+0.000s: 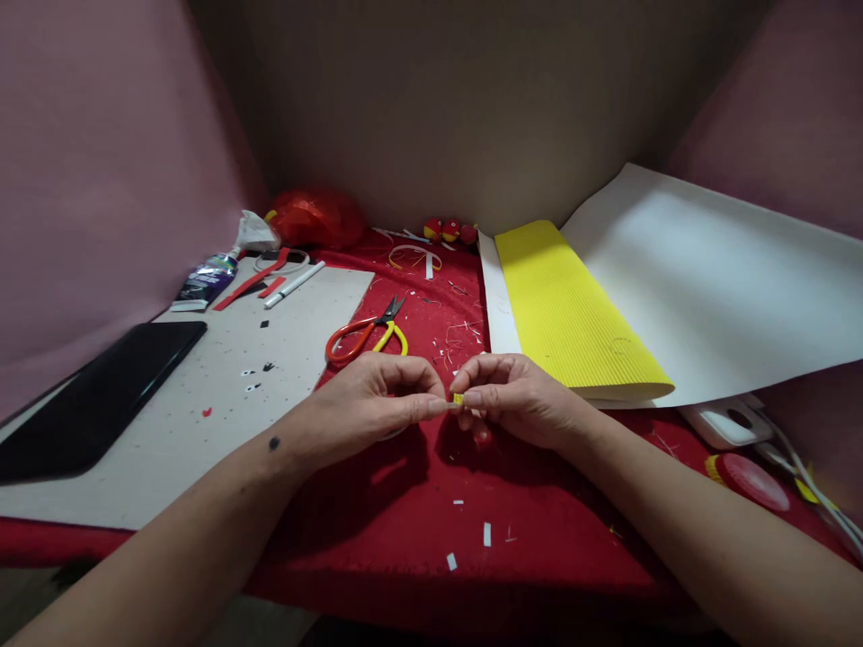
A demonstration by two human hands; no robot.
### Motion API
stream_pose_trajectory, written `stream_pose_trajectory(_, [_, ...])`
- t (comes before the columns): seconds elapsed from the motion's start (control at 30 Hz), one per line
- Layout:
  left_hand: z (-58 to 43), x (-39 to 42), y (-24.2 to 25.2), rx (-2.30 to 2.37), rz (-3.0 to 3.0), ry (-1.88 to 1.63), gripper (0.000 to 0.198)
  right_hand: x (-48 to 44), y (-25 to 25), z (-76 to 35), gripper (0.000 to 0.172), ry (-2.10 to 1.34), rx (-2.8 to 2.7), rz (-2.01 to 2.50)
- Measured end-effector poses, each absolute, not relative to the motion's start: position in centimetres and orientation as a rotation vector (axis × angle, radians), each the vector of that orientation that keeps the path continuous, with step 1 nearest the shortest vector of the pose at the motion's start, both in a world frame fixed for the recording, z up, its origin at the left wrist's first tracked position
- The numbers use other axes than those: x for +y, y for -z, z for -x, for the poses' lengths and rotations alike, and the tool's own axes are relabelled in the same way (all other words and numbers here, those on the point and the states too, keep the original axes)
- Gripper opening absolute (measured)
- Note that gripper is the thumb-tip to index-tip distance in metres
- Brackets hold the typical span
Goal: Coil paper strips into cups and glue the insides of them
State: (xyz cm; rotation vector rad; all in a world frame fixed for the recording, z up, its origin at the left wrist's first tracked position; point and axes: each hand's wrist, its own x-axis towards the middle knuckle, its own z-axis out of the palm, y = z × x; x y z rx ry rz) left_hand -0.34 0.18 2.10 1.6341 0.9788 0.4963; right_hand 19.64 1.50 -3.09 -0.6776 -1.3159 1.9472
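A small yellow piece [458, 399], which looks like paper, is pinched between my two hands above the red cloth. My right hand [516, 395] is closed, its thumb and index finger gripping the piece. From the other side my left hand [384, 395] closes on the piece's edge with thumb and fingertips; how much it grips is hidden. Just beyond my left hand lie scissors [378, 329] with one red and one yellow handle, blades pointing away. Below my right hand a small red thing [483, 438] shows, partly covered by the fingers.
Yellow corrugated paper [573, 314] lies folded by a large white sheet [721, 288] at right. On the grey board [162, 490] at left are a black tablet-like slab [108, 395], a tube [206, 280] and a white pen [295, 285]. Paper scraps [486, 535] dot the red cloth [378, 530].
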Motion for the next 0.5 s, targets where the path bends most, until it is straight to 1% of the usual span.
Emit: stream_pose_trajectory(0.5, [-0.11, 0.30, -1.97, 1.040, -1.695, -0.457, 0.021, 1.31, 3.05, -19.51, 0.014, -1.972, -1.311, 0.692])
